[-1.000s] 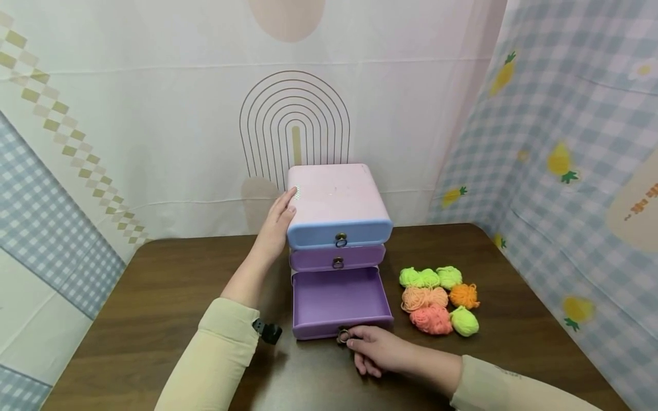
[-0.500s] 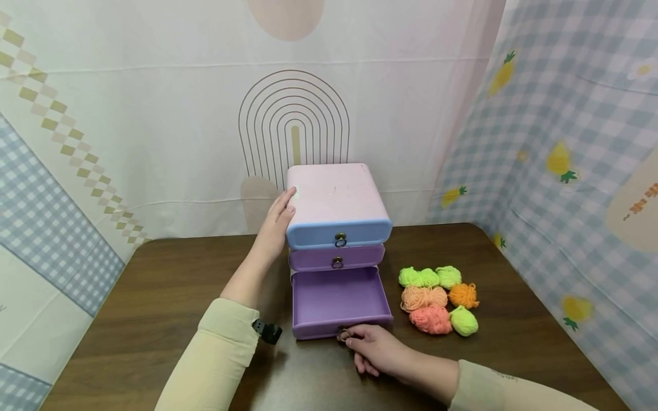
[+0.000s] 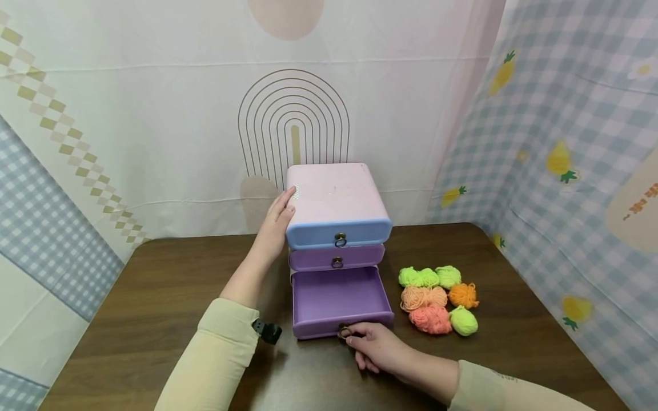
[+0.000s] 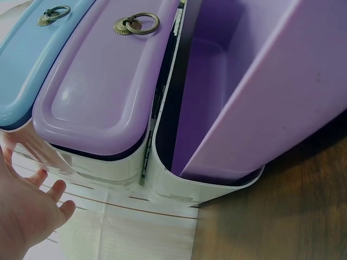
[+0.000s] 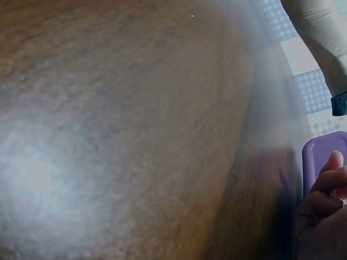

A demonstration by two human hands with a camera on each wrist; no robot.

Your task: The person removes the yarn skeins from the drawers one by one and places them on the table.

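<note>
A small chest of drawers (image 3: 334, 191) with a pink top stands at the back middle of the table. Its top blue drawer (image 3: 308, 235) and middle purple drawer (image 3: 311, 260) are closed. The bottom purple drawer (image 3: 336, 297) is pulled out and bare inside. My left hand (image 3: 272, 228) rests along the chest's upper left side, its fingers extended; the left wrist view shows that hand (image 4: 30, 208) against the side wall. At the front of the bottom drawer, my right hand (image 3: 377, 347) pinches the ring pull (image 3: 344, 332) between thumb and finger.
Several balls of yarn (image 3: 424, 298) in green, peach, coral and orange lie grouped on the brown table (image 3: 195, 285), right of the chest. A patterned cloth (image 3: 180, 125) hangs behind the table, and a blue checked one (image 3: 555, 114) hangs on the right.
</note>
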